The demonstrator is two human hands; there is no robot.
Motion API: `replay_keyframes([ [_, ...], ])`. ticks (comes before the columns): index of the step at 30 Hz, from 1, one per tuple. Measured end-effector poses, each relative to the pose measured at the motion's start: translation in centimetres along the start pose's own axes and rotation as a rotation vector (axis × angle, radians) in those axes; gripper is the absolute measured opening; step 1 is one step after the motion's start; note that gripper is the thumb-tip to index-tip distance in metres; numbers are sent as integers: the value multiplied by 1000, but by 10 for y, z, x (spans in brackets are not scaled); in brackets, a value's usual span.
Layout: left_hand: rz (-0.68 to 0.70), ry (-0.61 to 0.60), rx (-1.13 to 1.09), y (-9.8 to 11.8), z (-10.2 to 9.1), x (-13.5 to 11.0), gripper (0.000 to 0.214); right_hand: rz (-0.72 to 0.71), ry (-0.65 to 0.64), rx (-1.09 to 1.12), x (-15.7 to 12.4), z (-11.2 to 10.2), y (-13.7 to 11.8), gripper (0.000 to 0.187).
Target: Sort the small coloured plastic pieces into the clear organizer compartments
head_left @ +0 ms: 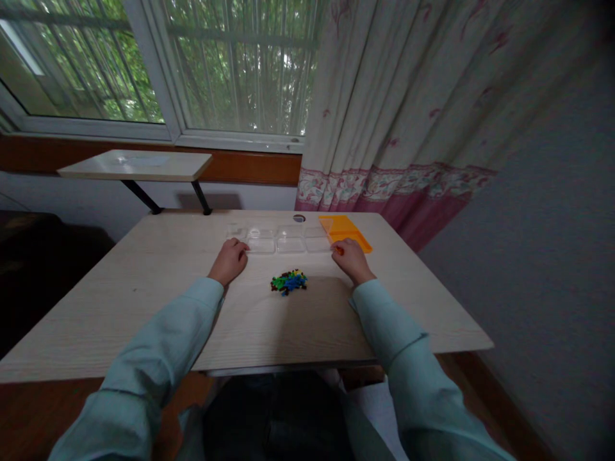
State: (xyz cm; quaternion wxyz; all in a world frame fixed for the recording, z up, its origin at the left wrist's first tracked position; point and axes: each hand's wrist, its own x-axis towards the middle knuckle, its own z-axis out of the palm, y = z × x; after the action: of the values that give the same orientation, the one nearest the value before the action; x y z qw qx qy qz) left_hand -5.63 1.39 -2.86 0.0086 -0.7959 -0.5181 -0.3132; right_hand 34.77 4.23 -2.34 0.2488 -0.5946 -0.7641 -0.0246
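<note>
A small heap of coloured pieces (pixel 289 282), green, blue, red and dark, lies on the pale wooden table (pixel 144 288) between my hands. My left hand (pixel 230 259) rests on the table with its fingers curled, next to a row of clear shallow trays (pixel 283 239). My right hand (pixel 350 258) lies curled at the near corner of an orange flat lid (pixel 343 230), and something small and red shows at its fingertips. Both sleeves are light blue-green.
A small raised shelf (pixel 137 164) on black legs stands at the table's far left, under the window. A cable hole (pixel 298 218) sits at the far edge. A curtain (pixel 408 128) hangs at the right, with a wall beside it.
</note>
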Motion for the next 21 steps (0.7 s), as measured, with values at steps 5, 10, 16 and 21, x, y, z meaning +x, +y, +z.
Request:
replay_keyframes([
  [5,-3,16,27,1,1,0,22,11,17,21,2,4,0,26],
  [10,-5,15,34,0,2,-1,21,1,33,54,3,8,1,25],
  [16,37,-22,-17,1,1,0,22,-4,16,59,3,9,1,27],
  [21,47,-23,-32,1,1,0,22,-28,-19,75,3,6,3,27],
])
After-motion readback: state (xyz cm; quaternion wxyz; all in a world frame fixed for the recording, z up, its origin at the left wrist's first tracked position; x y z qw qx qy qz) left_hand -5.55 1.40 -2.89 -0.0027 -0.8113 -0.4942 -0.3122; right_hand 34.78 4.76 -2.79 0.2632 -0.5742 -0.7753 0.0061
